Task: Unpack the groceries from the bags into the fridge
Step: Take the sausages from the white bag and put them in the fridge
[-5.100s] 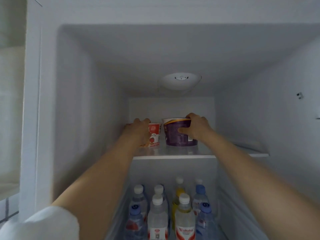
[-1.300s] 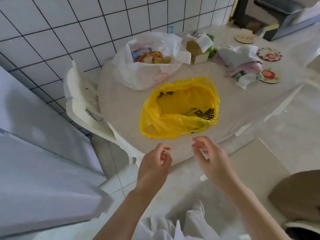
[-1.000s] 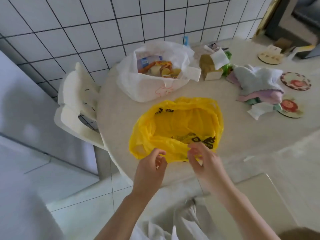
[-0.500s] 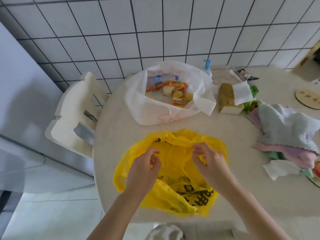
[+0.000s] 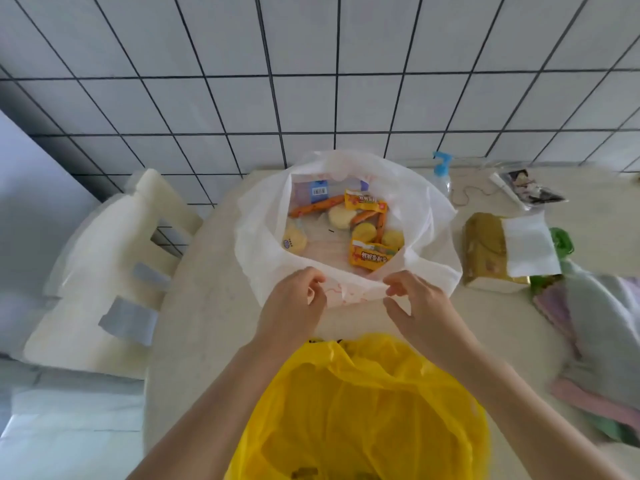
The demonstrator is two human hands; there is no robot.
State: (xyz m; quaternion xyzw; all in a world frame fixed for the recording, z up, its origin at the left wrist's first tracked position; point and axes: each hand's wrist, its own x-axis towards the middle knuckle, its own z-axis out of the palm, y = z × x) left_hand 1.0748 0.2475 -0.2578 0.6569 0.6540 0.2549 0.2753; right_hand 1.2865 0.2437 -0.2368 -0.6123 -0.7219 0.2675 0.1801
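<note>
A white plastic bag (image 5: 426, 209) stands open on the round table (image 5: 207, 323) near the tiled wall. Inside lie several groceries: orange sausages (image 5: 313, 206), yellow snack packets (image 5: 370, 257), round yellow pieces (image 5: 363, 232) and a pack with a blue label (image 5: 317, 192). My left hand (image 5: 294, 306) pinches the bag's near rim on the left. My right hand (image 5: 417, 306) pinches the same rim on the right. A yellow plastic bag (image 5: 367, 410) lies crumpled at the table's near edge, under my forearms; its inside is not clear.
A white chair (image 5: 114, 268) stands left of the table. To the right lie a gold tissue pack (image 5: 488, 251), folded cloths (image 5: 595, 323), a photo packet (image 5: 526, 188) and a blue-capped bottle (image 5: 441, 168). The grey fridge side (image 5: 31, 188) is at far left.
Both hands have let go of the yellow bag and moved forward to the white bag's near rim. The view has tilted further over the table.
</note>
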